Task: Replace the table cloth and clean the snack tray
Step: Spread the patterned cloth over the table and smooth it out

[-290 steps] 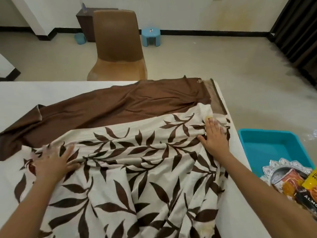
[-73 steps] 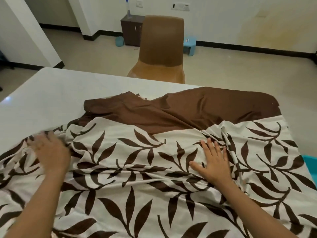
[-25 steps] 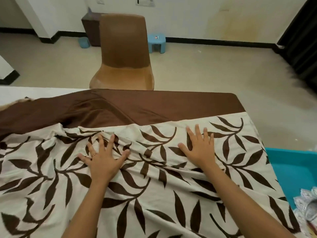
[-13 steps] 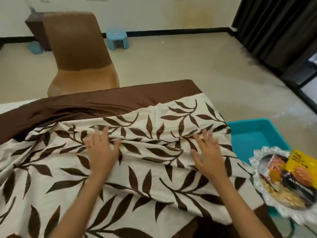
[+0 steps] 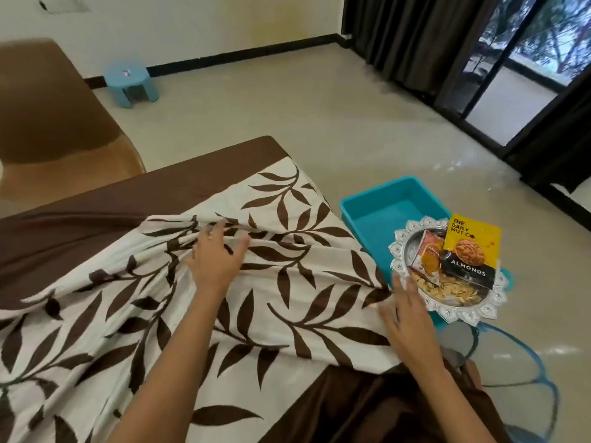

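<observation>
Item: table cloth [image 5: 287, 251], cream with brown leaf print and a plain brown border, spread over the table from centre frame out to 9 o'clock; rumpled in folds between the two hands, brown edge hanging off the near corner toward 5 o'clock. Item: brown chair [image 5: 54, 129], at 10 o'clock, behind the far table edge. Item: dark curtains [image 5: 415, 39] beside a glass door, 1 to 2 o'clock. Item: teal plastic bin [image 5: 380, 212], on the floor at 3 o'clock, just beside the table edge. Item: snack tray [image 5: 447, 270], silver with scalloped rim, resting over the near end of the bin; holds a yellow-and-black almonds packet [image 5: 470, 251], an orange packet [image 5: 427, 257] and loose nuts [image 5: 447, 289]. Item: blue stool [image 5: 131, 79], by the wall at 11 o'clock. Item: left hand [image 5: 214, 260], centre frame, palm down on the cloth, fingers lightly spread, pressing a fold. Item: right hand [image 5: 406, 318], at 4 o'clock, flat on the cloth's edge, fingers together and extended, tips touching or just short of the tray rim; which, cannot be told.
</observation>
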`<action>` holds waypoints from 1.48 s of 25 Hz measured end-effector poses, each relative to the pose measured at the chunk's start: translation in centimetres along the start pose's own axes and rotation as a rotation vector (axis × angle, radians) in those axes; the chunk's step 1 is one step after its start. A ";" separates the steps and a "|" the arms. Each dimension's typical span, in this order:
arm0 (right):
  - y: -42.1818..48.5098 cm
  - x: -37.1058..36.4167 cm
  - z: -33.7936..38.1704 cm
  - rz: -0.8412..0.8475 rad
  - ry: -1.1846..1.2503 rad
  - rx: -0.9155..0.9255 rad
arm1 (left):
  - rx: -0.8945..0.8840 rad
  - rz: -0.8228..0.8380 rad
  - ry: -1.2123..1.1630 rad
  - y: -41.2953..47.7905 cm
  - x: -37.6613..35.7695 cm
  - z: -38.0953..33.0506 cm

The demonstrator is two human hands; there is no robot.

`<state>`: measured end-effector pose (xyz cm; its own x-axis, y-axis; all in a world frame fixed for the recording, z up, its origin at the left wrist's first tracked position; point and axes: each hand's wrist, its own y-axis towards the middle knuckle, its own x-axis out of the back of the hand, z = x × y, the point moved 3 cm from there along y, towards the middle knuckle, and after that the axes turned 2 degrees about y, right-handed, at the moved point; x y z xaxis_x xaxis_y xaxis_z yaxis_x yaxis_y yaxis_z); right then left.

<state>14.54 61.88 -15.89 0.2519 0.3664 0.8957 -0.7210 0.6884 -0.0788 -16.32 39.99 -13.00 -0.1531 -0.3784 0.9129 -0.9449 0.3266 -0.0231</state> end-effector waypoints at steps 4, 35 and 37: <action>-6.0 0.1 -1.6 0.138 -0.145 0.121 | -0.236 -0.220 -0.007 3.4 2.4 -0.9; 3.3 -6.9 9.5 0.074 -0.105 0.225 | -0.201 0.235 0.323 12.8 -9.7 -10.7; 3.4 -6.1 9.7 0.091 -0.036 0.232 | -0.185 0.172 0.321 12.6 -8.2 -11.6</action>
<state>4.32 55.91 -17.36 0.1590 0.3952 0.9047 -0.8694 0.4903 -0.0613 -23.60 57.28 -16.00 -0.1785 -0.0250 0.9836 -0.8412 0.5225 -0.1394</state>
